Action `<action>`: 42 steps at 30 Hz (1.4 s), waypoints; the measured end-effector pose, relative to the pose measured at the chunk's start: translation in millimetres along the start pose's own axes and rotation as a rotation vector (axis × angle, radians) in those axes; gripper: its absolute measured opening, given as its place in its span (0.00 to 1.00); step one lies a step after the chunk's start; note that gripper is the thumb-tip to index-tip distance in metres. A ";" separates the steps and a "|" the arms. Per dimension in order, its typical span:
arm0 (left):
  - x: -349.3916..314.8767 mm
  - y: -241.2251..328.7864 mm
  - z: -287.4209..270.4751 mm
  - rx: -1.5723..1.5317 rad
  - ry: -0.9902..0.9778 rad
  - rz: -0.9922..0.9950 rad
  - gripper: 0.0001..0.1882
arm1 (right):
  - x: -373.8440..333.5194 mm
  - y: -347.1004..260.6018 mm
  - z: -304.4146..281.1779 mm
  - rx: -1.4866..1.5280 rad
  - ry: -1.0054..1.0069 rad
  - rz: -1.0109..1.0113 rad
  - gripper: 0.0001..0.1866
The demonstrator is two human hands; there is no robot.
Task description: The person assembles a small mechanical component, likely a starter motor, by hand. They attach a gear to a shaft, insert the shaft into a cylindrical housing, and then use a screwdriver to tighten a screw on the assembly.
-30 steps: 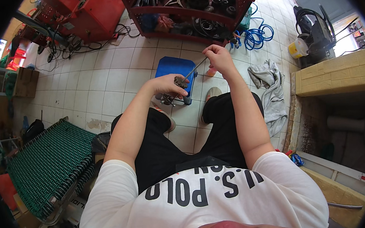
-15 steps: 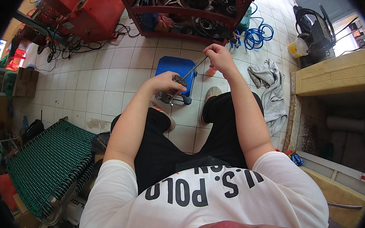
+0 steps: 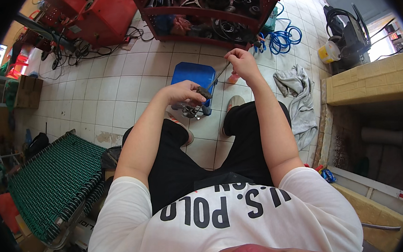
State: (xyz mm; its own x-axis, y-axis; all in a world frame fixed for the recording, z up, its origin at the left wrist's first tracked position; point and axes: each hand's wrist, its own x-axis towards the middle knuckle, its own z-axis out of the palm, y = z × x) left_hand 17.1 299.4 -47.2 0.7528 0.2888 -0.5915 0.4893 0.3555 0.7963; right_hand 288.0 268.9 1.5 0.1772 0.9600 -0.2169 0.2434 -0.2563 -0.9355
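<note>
While we sit over blue plastic stool [image 3: 192, 78], left hand [image 3: 184, 91] clenches small dark metal part [image 3: 204, 92]; right hand [image 3: 240, 62] pinches thin metal rod [image 3: 220, 75] running into part.

1. Your support here is a pale tiled floor [image 3: 113, 85], with the blue plastic stool [image 3: 193, 77] standing on it just ahead of your knees.
2. Beyond the stool, a red metal shelf rack [image 3: 211, 11] stands on the tiles, and coiled blue hose [image 3: 285, 39] lies to the stool's right.
3. Right of the stool, a crumpled grey cloth [image 3: 298, 94] is spread on the floor.
4. Well left of the stool, black cables [image 3: 70, 51] trail over the tiles beside a red machine [image 3: 93, 11].
</note>
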 end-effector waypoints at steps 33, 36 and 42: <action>-8.9 13.3 13.7 0.176 0.044 -0.080 0.23 | -2.9 -0.5 5.7 -0.041 -0.062 -0.014 0.12; -5.6 10.5 12.5 0.281 0.152 -0.046 0.23 | -1.2 1.6 5.3 -0.032 -0.066 -0.029 0.11; 7.0 1.2 5.4 0.604 0.415 0.037 0.27 | -0.2 6.1 6.2 -0.063 -0.059 -0.046 0.12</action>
State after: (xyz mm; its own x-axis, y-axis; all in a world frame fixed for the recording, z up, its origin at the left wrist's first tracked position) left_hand 25.4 297.1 -49.6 0.6033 0.6468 -0.4666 0.7145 -0.1784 0.6765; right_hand 283.6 267.8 -5.9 0.1081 0.9754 -0.1919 0.3097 -0.2165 -0.9259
